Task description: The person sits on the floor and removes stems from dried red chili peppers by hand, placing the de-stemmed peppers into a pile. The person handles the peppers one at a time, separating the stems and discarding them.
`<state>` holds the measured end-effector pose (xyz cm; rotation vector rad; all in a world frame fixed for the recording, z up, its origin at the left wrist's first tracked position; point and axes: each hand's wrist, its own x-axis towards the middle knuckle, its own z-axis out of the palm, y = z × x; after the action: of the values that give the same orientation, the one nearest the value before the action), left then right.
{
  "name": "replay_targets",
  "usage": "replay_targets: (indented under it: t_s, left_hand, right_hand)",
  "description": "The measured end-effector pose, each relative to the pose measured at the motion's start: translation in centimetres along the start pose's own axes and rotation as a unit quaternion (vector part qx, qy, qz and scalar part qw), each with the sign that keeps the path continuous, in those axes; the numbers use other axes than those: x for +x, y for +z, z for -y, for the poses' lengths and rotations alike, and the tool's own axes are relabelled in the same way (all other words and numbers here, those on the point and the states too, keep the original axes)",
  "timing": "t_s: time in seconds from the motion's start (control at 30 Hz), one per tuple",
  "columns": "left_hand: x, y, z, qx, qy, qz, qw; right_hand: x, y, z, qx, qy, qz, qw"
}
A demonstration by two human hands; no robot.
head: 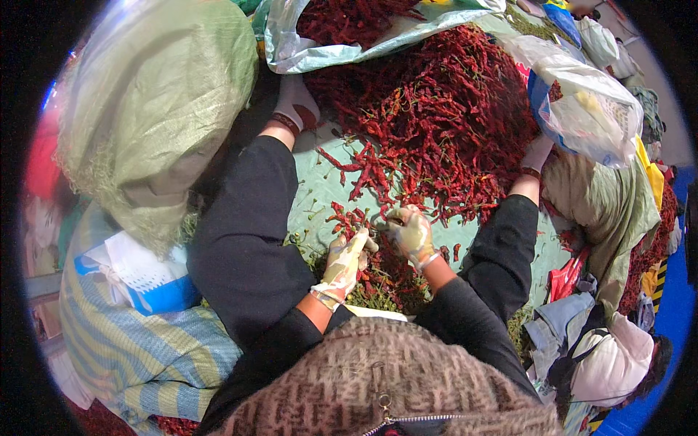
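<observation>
My left hand [344,262], in a stained pale glove, is closed around a small bunch of dried red chillies [344,217] that stick out past its fingers. Just to the right is my right hand [410,233], gloved too, with its fingers curled and the thumb side towards the left hand. Blur hides whether anything sits between those fingertips. Under both hands, between my legs, lie red chillies mixed with green stems [376,297]. A large heap of dried red chillies [436,120] rises beyond them on a pale green sheet [313,191].
An open woven sack [349,57] of chillies lies at the heap's far side. A bulging pale green sack [163,92] and a striped sack [147,349] flank my left leg. A plastic bag [594,109] stands at the right. Another person [611,359] sits at lower right.
</observation>
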<state>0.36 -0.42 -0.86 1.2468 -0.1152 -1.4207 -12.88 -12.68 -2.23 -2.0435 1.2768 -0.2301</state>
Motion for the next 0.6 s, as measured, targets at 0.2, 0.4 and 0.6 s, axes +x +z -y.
replay_targets:
  t_s: [0.2,0.4,0.6]
  left_hand:
    - [0.1,0.2,0.7,0.02,-0.026,0.046,0.998]
    - [-0.5,0.8,0.3,0.059,-0.034,0.093,0.993]
    - [0.0,0.2,1.0,0.06,-0.039,0.073,0.995]
  right_hand:
    - [-5.5,-2.7,0.1,0.118,-0.081,-0.009,0.99]
    - [-8.3,-2.2,1.5,0.066,-0.115,-0.017,0.991]
    - [-8.4,-1.5,0.6,0.282,0.088,-0.033,0.955]
